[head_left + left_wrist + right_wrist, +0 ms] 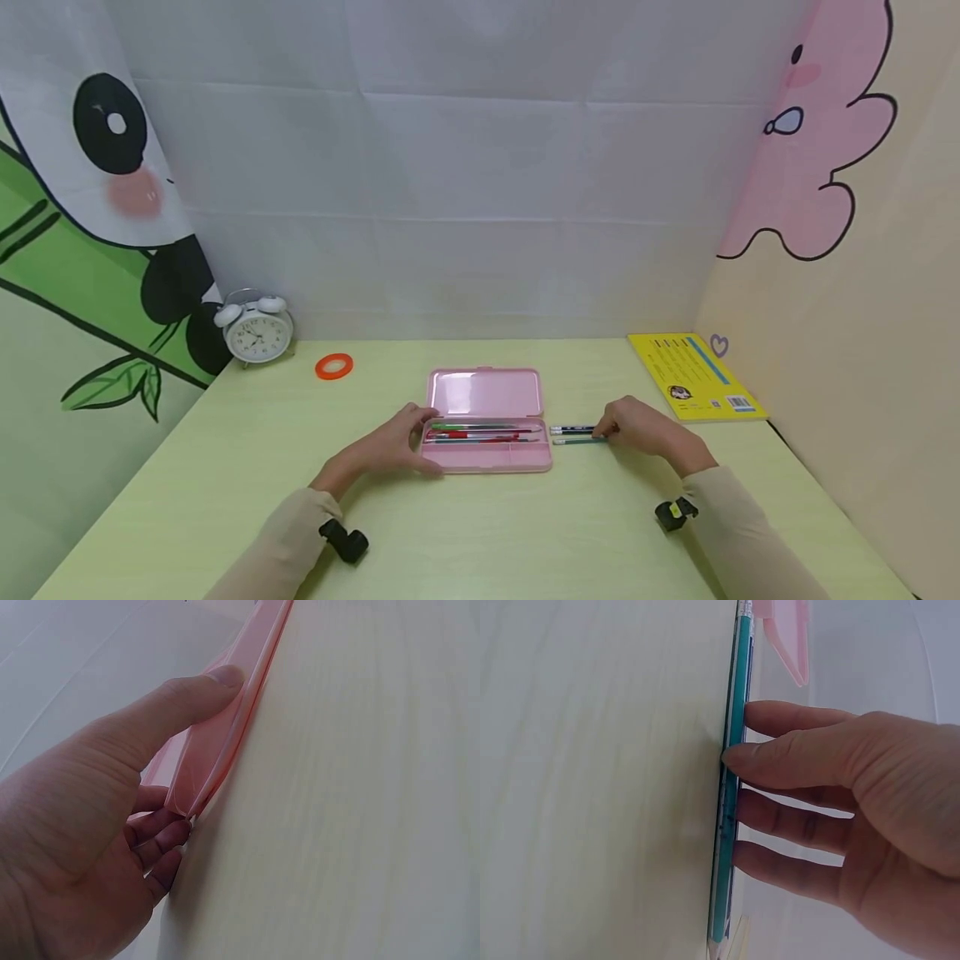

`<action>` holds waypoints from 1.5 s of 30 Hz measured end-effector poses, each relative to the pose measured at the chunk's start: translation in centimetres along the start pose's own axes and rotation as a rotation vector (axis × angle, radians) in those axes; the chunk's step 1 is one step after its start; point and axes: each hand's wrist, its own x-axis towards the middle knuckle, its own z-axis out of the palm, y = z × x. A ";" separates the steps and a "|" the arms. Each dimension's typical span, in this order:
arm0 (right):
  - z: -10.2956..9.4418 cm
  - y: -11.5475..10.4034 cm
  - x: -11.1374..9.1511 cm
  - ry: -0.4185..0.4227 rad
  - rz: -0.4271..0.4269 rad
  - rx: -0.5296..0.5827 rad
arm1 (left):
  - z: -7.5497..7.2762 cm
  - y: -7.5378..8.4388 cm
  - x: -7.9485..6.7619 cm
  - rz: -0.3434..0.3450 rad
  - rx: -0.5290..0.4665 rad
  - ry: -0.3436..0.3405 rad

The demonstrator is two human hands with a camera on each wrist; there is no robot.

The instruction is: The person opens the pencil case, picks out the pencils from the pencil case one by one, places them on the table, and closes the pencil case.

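Pencil (739, 682), slim, teal, in right fingers (787, 825) (glossy case (468, 456) beside)

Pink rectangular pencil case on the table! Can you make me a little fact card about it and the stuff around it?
case: pink rectangular pencil case, lid open
inside: slim green and red pens or pencils, can't tell which
left hand: grips the case's left end
right hand: pinches a long teal pencil, dark striped pencils alongside, just right of the case
back left: white twin-bell alarm clock; flat orange-red ring
back right: yellow rectangular book, lying flat
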 end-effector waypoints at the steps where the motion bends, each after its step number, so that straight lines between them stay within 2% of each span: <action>1: 0.1 0.0 0.1 0.006 -0.005 -0.014 | 0.0 0.0 0.0 0.001 0.001 0.001; 4: 0.2 0.1 0.2 0.014 -0.002 -0.040 | 0.0 0.0 0.0 0.001 0.006 0.004; 11: 0.1 -0.1 0.1 0.001 0.091 -0.028 | 0.1 -0.1 0.0 0.001 0.014 0.006; 15: 0.1 -0.1 0.1 0.007 0.103 -0.029 | 0.1 0.0 -0.1 -0.002 0.009 0.005; 26: 0.3 0.1 0.3 0.045 0.070 -0.048 | 0.1 -0.2 -0.1 -0.002 0.007 0.006; 45: 0.5 0.0 0.5 0.064 0.025 -0.092 | 0.0 0.3 -0.2 -0.007 0.000 0.006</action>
